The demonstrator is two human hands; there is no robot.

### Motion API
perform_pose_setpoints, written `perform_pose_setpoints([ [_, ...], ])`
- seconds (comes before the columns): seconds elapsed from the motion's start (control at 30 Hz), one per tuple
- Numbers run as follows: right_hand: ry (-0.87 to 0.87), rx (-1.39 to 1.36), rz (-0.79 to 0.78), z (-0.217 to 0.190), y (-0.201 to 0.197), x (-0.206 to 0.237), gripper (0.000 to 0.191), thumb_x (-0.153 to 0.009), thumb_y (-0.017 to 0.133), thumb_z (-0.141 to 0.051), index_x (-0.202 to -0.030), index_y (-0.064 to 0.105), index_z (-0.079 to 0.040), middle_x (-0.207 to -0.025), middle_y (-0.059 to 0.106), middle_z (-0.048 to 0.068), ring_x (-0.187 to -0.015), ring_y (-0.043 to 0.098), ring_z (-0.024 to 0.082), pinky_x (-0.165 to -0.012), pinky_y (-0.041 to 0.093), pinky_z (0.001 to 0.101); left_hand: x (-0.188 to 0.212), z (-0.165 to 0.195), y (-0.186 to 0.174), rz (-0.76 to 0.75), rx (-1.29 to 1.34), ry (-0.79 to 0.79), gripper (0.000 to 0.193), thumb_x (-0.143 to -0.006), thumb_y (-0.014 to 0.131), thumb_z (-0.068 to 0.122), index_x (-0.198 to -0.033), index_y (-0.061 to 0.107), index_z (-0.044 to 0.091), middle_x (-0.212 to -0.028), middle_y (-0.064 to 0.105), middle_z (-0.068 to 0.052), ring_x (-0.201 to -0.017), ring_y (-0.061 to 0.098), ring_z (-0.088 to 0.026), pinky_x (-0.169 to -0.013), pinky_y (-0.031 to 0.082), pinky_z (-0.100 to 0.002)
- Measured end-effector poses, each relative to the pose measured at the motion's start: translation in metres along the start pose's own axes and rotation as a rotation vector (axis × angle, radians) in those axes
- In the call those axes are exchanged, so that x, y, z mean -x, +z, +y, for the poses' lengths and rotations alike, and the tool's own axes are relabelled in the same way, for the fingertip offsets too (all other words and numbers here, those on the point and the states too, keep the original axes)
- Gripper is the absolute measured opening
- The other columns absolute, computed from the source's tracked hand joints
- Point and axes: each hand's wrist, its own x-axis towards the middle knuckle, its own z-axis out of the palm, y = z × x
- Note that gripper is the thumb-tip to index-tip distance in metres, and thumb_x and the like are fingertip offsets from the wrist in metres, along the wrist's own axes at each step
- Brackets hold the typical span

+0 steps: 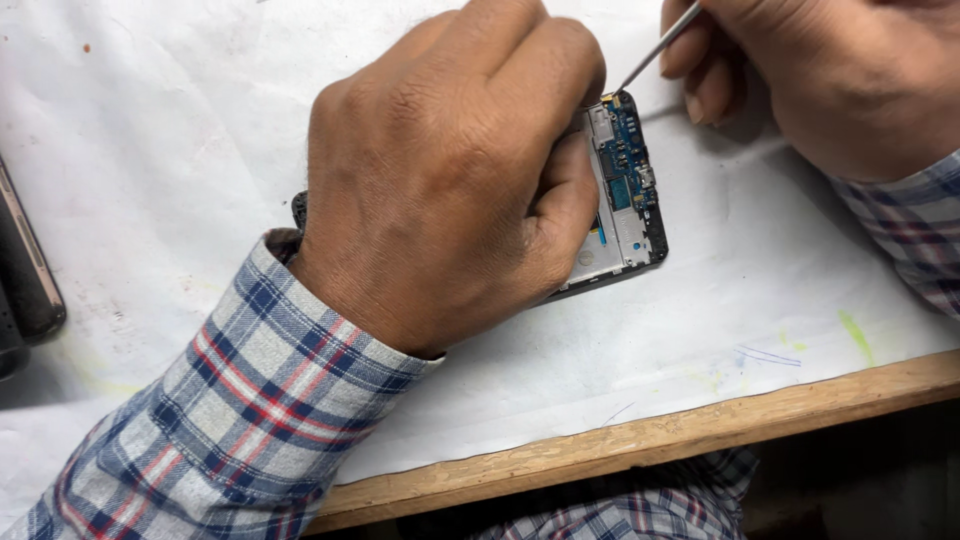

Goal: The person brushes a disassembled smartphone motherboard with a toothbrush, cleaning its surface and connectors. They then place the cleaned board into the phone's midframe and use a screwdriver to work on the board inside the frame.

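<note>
The left hand (450, 170) is curled palm-down over an opened phone (620, 190), fingers bent and pressing it flat, covering most of it. Only the phone's end shows past the knuckles, with a blue circuit board (628, 160) exposed. The right hand (820, 70) is closed around a thin metal tool (660, 45), its tip touching the phone's top corner. Under both hands lies white paper (160, 150) on a wooden-edged surface (700, 430). Well beyond the left hand's sleeve sits a dark device (25, 270).

Opened phone (625, 195) flat under metal tool (655, 50)
</note>
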Motion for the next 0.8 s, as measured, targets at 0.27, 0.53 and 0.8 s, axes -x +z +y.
perform_pose_setpoints([
  [0.27,0.020,-0.051,0.024,0.0017,0.0029,-0.0010,0.036,-0.116,0.045,-0.032,-0.104,0.060,-0.002,-0.087,0.066,0.009,-0.072,0.068,0.013,-0.061,0.058,0.0248,0.0010,-0.0010,-0.0036,-0.033,0.036,-0.011,0.019,-0.089,0.075,-0.002,-0.098,0.059,0.005,-0.089,0.056,-0.007,-0.072,0.059,-0.018,-0.058,0.045,-0.032],
  [0.53,0.137,-0.046,-0.008,0.0003,0.0019,-0.0051,0.039,-0.113,0.045,-0.036,-0.101,0.062,-0.003,-0.082,0.066,0.009,-0.069,0.067,0.012,-0.059,0.056,0.0224,0.0005,0.0001,-0.0050,-0.043,0.024,-0.014,0.017,-0.089,0.075,-0.001,-0.096,0.060,0.005,-0.087,0.055,-0.006,-0.076,0.058,-0.018,-0.059,0.045,-0.031],
  [0.8,0.190,-0.085,-0.048,0.0073,-0.0004,-0.0061,0.042,-0.110,0.044,-0.043,-0.101,0.061,-0.006,-0.084,0.067,0.007,-0.069,0.067,0.011,-0.060,0.058,0.0233,-0.0007,0.0004,-0.0046,-0.048,0.026,-0.020,0.017,-0.090,0.076,0.001,-0.099,0.062,0.004,-0.093,0.056,-0.007,-0.076,0.058,-0.017,-0.059,0.046,-0.030],
])
